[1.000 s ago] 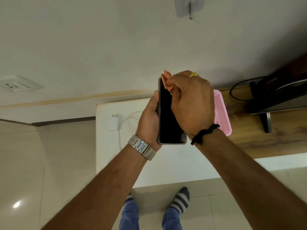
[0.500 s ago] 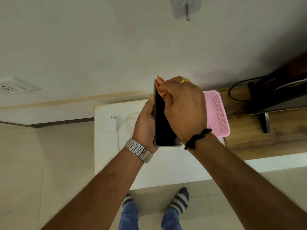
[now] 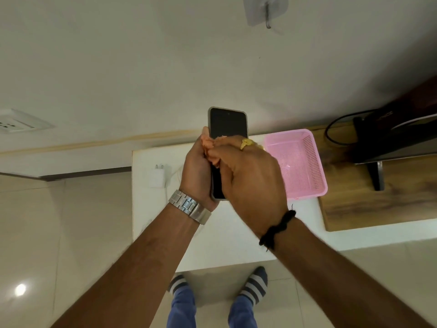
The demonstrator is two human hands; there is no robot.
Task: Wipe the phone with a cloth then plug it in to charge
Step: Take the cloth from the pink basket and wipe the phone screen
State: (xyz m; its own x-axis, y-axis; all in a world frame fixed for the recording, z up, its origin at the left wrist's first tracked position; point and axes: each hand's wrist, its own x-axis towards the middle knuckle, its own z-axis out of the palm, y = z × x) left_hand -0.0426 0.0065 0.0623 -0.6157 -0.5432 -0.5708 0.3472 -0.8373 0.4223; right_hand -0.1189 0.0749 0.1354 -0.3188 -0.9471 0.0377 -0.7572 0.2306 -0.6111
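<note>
Gripping the black phone [image 3: 227,125] by its lower half, the left hand [image 3: 197,172] holds it above the white table [image 3: 227,235]. Curled right hand [image 3: 250,178] presses an orange cloth [image 3: 211,150] mid-screen; the phone's top edge stands uncovered. White charger [image 3: 157,175] lies near the table's left edge, pink basket [image 3: 305,166] at its right.

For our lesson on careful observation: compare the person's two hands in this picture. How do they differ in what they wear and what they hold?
1. The left hand wears a silver watch at its wrist; the right hand wears a black thread band and a gold ring.
2. The left hand grips the phone by its side; the right hand holds an orange cloth against the screen.

Both are raised above the white table.
</note>
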